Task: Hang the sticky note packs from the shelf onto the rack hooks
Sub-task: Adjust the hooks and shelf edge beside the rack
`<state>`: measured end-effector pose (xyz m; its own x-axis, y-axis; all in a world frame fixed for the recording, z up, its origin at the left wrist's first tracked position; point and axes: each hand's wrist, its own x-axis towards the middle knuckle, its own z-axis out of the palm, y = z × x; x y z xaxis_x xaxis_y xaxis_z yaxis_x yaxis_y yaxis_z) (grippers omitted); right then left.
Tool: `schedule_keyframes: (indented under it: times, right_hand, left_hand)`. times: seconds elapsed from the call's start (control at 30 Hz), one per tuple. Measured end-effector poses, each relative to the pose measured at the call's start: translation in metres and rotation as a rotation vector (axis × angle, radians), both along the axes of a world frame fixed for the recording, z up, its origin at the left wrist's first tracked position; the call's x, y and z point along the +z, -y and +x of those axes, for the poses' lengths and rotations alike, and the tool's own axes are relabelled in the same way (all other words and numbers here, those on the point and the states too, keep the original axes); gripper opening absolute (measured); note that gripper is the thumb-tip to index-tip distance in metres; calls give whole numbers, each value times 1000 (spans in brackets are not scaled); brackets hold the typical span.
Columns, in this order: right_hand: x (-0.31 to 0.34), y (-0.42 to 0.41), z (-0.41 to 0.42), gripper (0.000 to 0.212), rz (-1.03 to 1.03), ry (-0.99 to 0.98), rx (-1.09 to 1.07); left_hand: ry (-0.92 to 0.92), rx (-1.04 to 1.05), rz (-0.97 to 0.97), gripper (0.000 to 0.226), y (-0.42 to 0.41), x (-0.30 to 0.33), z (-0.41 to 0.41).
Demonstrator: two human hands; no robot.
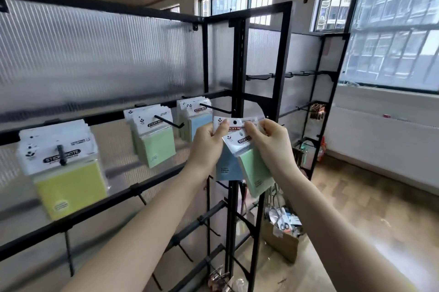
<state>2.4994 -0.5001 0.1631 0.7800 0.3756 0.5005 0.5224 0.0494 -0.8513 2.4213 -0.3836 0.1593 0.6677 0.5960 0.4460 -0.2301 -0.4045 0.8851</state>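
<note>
Black rack (238, 92) with ribbed translucent panels spans 9 to 1 o'clock; its left end and foot are cut off by the frame edge. Windows (394, 20) at 2 o'clock, glass hazy, view outside unclear. Cardboard box (283, 241) at 5 o'clock on the floor, half hidden behind a rack post, contents a jumble, can't make out.

Hanging on hooks: yellow pack stack (69, 184) at 8 o'clock, motion-blurred, print barely readable. Green pack stack (158, 146) at 9 o'clock near centre, its hook (169, 121) sticking out in front. Blue pack stack (198, 120) just right of it, lower part hidden behind the left hand (206, 146).

Both hands at centre. Left hand pinches the header card of a blue pack (224, 168), thumb on front, other fingers hidden behind the card. Right hand (273, 146) pinches the header of a green pack (255, 170), thumb and forefinger on top, rest curled behind. Green pack overlaps the blue one, tilted, covering its right side. Neither held pack is on a hook.

Small hanging items on the far rack at 3 o'clock, too small to identify.
</note>
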Motion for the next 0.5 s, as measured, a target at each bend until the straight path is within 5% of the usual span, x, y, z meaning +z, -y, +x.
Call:
schedule_keyframes:
  times: [0.5]
  right_hand:
    - [-3, -49, 70, 52, 44, 1, 71]
  left_hand:
    - [98, 74, 70, 50, -41, -4, 66]
